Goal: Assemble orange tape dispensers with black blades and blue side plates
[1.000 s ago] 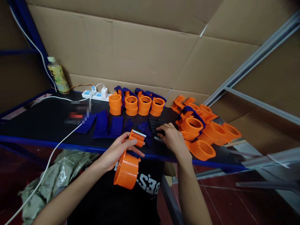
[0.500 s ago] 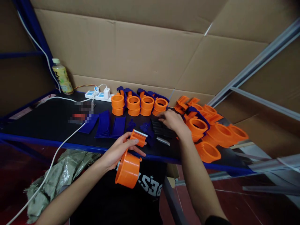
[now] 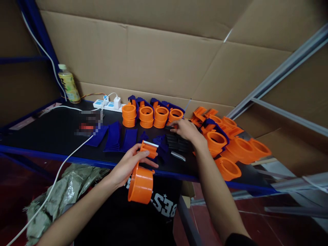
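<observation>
Head view: your left forearm is coming up from the lower left, and your left hand (image 3: 128, 164) is clamping the orange holder (image 3: 141, 184), thumb pressing over its upper end, fingers spreading underneath. Your right arm is stretching further forward; your right hand (image 3: 189, 130) is bending down with fingers curling beside the far end of the black pieces (image 3: 177, 142), though you are hiding too much to tell whether they are gripping one. The two hands are staying well apart.

White lettering is crossing your black shirt (image 3: 123, 218) upside down, with B, E and S showing near a small star. The bottle (image 3: 68, 87) is wearing a yellow label whose dark characters are too small to read.

The holder is hanging just off the table's front edge (image 3: 64, 156), its glossy ring sitting below a narrow head carrying a pale toothed strip (image 3: 151, 144).
</observation>
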A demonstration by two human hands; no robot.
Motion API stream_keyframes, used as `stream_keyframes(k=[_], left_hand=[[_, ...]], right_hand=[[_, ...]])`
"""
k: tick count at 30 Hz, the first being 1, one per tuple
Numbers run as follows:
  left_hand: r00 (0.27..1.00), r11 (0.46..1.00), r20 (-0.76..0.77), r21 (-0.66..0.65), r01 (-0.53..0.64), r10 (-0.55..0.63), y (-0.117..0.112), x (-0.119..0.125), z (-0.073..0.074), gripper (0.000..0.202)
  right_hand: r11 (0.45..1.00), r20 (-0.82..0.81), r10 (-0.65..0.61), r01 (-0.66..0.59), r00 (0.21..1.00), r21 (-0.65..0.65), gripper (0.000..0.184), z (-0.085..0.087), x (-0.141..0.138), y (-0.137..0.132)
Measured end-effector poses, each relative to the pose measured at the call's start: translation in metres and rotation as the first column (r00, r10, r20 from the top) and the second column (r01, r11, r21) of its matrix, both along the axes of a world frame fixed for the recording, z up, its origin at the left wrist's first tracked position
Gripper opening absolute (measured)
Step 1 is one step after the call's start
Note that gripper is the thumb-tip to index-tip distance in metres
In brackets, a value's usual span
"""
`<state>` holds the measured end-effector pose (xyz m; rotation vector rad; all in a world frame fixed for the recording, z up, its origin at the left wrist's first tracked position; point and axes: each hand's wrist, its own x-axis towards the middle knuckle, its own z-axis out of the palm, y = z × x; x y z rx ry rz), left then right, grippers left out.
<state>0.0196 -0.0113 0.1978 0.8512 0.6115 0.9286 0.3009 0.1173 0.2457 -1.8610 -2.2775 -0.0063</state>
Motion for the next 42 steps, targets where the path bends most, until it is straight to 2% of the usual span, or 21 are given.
stream_keyframes(k=[2, 5, 8, 10, 13, 17, 22, 26, 31, 33, 36, 38, 42], left_hand=[[0.998, 0.998, 0.014, -0.014, -0.06, 0.06, 0.0, 0.001, 0.0, 0.029], [0.992, 0.993, 0.049, -0.029, -0.111, 0.113, -0.001, 0.003, 0.0, 0.031], [0.99, 0.992, 0.052, -0.005, -0.128, 0.128, -0.003, 0.005, -0.001, 0.033], [0.992, 0.993, 0.053, 0.019, -0.119, 0.118, -0.005, 0.006, 0.0, 0.033], [0.994, 0.995, 0.056, 0.038, -0.095, 0.093, -0.007, 0.008, -0.001, 0.031], [0.99, 0.99, -0.003, 0.03, -0.139, 0.139, -0.006, 0.008, -0.005, 0.031], [0.986, 0.987, -0.046, 0.011, -0.162, 0.163, -0.001, 0.006, -0.013, 0.034], [0.964, 0.967, -0.086, 0.045, -0.25, 0.253, 0.001, 0.003, -0.013, 0.032], [0.948, 0.948, 0.001, -0.009, -0.317, 0.317, 0.004, -0.003, -0.006, 0.033], [0.946, 0.946, 0.043, -0.052, -0.32, 0.323, 0.005, -0.006, -0.003, 0.035], [0.946, 0.946, 0.07, -0.095, -0.309, 0.316, 0.006, -0.011, 0.002, 0.036], [0.951, 0.947, 0.068, -0.13, -0.292, 0.303, 0.007, -0.014, 0.004, 0.037], [0.959, 0.95, 0.054, -0.166, -0.266, 0.278, 0.007, -0.016, 0.007, 0.039]], right_hand=[[0.993, -0.126, 0.091, -0.081, 0.988, 0.081, 0.027, 0.005, -0.008, -0.023], [0.943, -0.364, 0.322, -0.265, 0.874, 0.2, 0.032, 0.011, -0.028, -0.066], [0.889, -0.392, 0.458, -0.394, 0.798, 0.236, 0.024, 0.01, -0.051, -0.102], [0.862, -0.385, 0.503, -0.42, 0.773, 0.282, 0.019, 0.006, -0.065, -0.116], [0.846, -0.386, 0.508, -0.363, 0.77, 0.39, 0.018, -0.007, -0.083, -0.124], [0.837, -0.389, 0.483, -0.284, 0.784, 0.468, 0.022, -0.023, -0.102, -0.131], [0.814, -0.363, 0.467, -0.231, 0.807, 0.532, 0.026, -0.031, -0.117, -0.143], [0.805, -0.346, 0.513, -0.3, 0.786, 0.512, 0.031, -0.031, -0.124, -0.149], [0.8, -0.427, 0.585, -0.405, 0.689, 0.443, 0.037, -0.023, -0.114, -0.142], [0.838, -0.448, 0.518, -0.326, 0.728, 0.438, 0.034, -0.023, -0.101, -0.132], [0.903, -0.345, 0.306, -0.156, 0.887, 0.4, 0.026, -0.029, -0.076, -0.113], [0.935, -0.221, 0.226, -0.148, 0.949, 0.323, 0.023, -0.035, -0.063, -0.102], [0.961, -0.115, 0.216, -0.191, 0.97, 0.199, 0.02, -0.043, -0.054, -0.097]])
